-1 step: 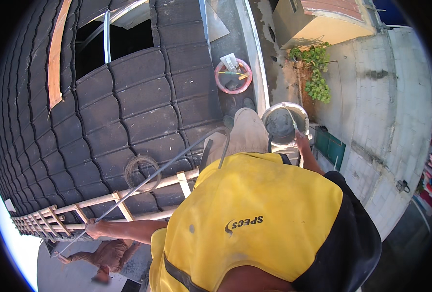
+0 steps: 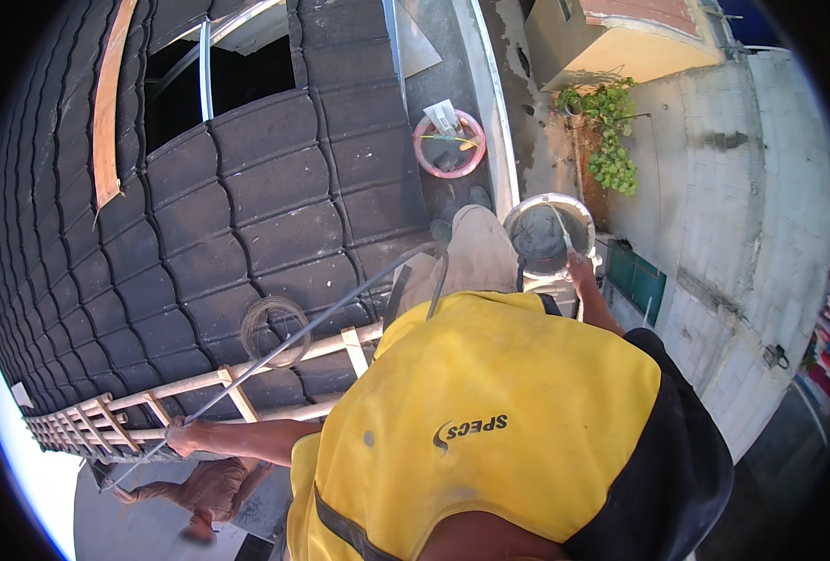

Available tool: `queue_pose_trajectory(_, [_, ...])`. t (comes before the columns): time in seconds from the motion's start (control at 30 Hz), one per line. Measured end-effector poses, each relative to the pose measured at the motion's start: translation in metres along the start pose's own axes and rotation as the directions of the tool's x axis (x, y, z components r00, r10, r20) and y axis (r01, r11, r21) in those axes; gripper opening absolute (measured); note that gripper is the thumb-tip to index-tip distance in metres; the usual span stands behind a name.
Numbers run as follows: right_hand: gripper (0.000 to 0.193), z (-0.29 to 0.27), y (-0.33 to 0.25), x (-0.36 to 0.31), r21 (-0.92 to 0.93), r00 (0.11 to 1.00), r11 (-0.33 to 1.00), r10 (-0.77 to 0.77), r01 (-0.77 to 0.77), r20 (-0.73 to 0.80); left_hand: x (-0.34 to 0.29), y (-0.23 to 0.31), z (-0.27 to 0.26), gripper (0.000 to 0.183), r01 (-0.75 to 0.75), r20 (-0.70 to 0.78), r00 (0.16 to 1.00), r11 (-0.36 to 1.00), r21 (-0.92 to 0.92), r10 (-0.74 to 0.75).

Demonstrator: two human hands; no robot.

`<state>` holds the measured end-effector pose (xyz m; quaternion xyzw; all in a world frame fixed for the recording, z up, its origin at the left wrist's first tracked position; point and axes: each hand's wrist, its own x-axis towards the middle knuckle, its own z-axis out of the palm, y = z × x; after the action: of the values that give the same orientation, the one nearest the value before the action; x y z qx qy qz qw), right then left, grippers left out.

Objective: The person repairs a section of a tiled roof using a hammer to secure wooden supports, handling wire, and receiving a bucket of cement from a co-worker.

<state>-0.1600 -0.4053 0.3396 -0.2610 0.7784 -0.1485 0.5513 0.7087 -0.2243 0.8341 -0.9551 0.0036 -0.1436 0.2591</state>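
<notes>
My left hand (image 2: 180, 437) is closed round a long thin grey rod (image 2: 335, 307), which slants up to the right and bends over in front of my legs. Near the rod's lower end is the hand (image 2: 123, 495) of another person; contact cannot be made out. At the right, my right hand (image 2: 580, 267) is closed on the thin pale handle (image 2: 562, 224) of a round bucket (image 2: 587, 213). Grey wet-looking mix (image 2: 534, 234) lies inside the bucket, beside my right leg.
Dark tiled roofing (image 2: 274, 215) with a rectangular opening (image 2: 246, 84) fills the left. A wooden ladder (image 2: 237, 395) lies along its lower edge, with a wire coil (image 2: 274, 332) beside it. A pink-rimmed tub (image 2: 478, 161) stands ahead, left of a pale ledge (image 2: 492, 103).
The rod's bent end has shifted slightly to the right in front of my legs. Both hands keep their hold and have hardly moved.
</notes>
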Motion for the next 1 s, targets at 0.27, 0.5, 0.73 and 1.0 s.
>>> queue_pose_trajectory(0.27, [0.043, -0.012, -0.018, 0.007, 0.011, 0.999, 1.000, 0.017, -0.016, -0.044, -0.056, 0.103, -0.019, 0.027, 0.119, 0.120, 0.985, 0.992, 0.049, -0.125])
queue_pose_trajectory(0.5, [0.048, -0.035, -0.029, 0.017, -0.080, 0.986, 0.996, 0.019, -0.032, -0.167, -0.049, 0.130, -0.018, 0.043, -0.141, 0.197, 0.976, 0.953, 0.270, 0.089])
queue_pose_trajectory(0.73, [0.041, -0.039, -0.065, 0.026, 0.325, 0.992, 0.942, 0.109, -0.085, -0.057, -0.054, 0.132, -0.035, 0.061, -0.189, 0.251, 0.964, 0.882, 0.432, 0.083])
queue_pose_trajectory(1.0, [0.039, 0.009, -0.214, 0.049, 0.380, 0.989, 0.914, -0.126, 0.146, -0.079, -0.162, 0.275, -0.047, 0.029, 0.057, 0.180, 0.854, -0.256, -0.965, -0.488])
